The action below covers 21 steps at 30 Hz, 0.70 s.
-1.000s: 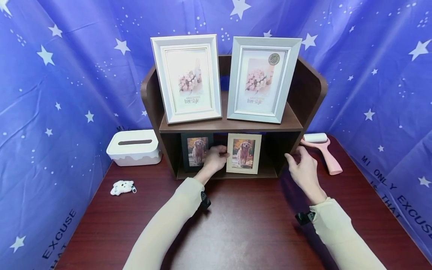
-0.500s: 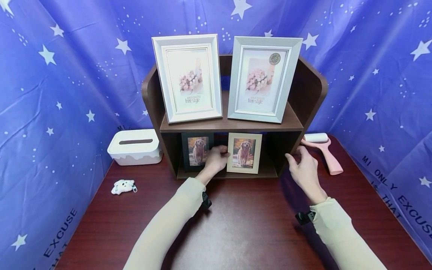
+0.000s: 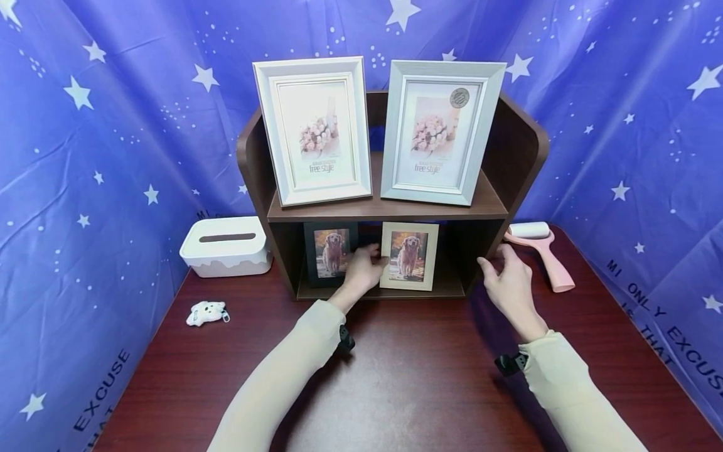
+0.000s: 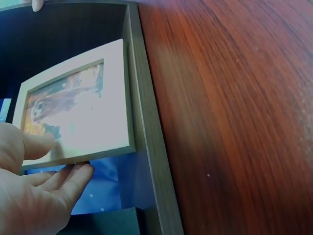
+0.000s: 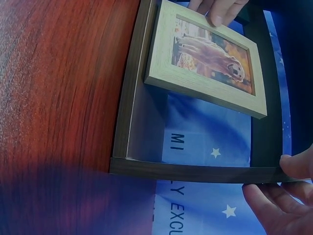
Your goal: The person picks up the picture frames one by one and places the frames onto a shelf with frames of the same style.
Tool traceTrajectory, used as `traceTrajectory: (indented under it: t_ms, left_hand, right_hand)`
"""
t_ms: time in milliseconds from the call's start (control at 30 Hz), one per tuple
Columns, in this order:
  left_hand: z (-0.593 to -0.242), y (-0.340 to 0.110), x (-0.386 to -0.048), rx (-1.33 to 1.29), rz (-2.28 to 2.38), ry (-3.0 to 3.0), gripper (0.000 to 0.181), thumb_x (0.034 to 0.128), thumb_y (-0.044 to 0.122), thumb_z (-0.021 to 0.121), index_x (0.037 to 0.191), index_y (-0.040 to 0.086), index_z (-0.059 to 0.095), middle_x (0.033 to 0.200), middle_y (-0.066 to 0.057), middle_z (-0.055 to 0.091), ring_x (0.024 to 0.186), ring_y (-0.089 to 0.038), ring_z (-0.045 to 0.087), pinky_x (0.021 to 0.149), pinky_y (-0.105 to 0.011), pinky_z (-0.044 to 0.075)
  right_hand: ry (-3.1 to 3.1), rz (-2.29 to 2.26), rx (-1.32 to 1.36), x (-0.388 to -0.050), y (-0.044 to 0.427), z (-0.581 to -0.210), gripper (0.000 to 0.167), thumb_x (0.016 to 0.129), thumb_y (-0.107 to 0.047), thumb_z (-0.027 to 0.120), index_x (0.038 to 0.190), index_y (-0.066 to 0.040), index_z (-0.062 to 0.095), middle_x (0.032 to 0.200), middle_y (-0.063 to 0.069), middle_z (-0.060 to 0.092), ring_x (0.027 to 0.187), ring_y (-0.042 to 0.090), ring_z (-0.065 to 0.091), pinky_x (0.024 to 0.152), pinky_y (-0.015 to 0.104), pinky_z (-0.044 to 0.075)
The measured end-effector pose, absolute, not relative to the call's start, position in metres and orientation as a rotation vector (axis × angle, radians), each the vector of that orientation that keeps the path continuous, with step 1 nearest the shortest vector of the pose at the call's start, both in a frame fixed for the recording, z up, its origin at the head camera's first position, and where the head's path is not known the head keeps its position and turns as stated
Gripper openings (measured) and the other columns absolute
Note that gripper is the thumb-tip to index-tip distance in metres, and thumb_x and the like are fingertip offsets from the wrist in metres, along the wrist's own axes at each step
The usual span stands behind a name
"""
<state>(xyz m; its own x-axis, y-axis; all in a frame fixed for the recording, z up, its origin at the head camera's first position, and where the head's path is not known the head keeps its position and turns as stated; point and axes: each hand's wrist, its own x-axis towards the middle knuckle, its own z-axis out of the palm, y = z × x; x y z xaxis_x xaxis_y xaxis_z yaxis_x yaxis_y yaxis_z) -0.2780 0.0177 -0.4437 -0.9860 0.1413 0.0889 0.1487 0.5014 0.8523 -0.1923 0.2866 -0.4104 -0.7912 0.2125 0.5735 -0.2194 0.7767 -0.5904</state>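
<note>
A cream picture frame (image 3: 408, 256) with a dog photo stands in the lower compartment of a dark brown shelf (image 3: 390, 212). My left hand (image 3: 366, 271) pinches its left edge; in the left wrist view the thumb (image 4: 39, 145) lies over the front and the fingers (image 4: 73, 181) reach behind the edge. Left of that hand stands a dark picture frame (image 3: 330, 253) with a similar photo, partly covered by the hand. At the shelf's right side panel (image 5: 195, 172), my right hand (image 3: 508, 285) grips the edge, thumb on the inner face and fingers outside.
On the upper shelf lean a white picture frame (image 3: 313, 132) and a silvery one (image 3: 443, 133). A white tissue box (image 3: 226, 248) and a white plush keychain (image 3: 206, 313) sit left. Right of the shelf lies a pink lint roller (image 3: 550, 260). Star-printed curtain (image 3: 101, 188) surrounds the table.
My left hand has shifted slightly to the right, its thumb now further over the cream picture frame's left edge. The right hand stays on the shelf panel.
</note>
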Motion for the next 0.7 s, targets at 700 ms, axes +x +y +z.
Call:
traceTrajectory:
  t_ms: [700]
  left_hand:
    - [-0.403,-0.006,-0.227,-0.565,-1.257,-2.656,0.073,0.0859,0.036,0.071,0.141,-0.002,0.042,0.125,-0.021,0.058,0.097,-0.033,0.063,0.088,-0.041,0.048]
  right_hand:
    - [-2.331,0.884,0.013,-0.192,0.287,-0.41,0.019,0.088,-0.008,0.067,0.1,0.004,0.058,0.09,0.022,0.066,0.083,0.039,0.062,0.081,0.05,0.039]
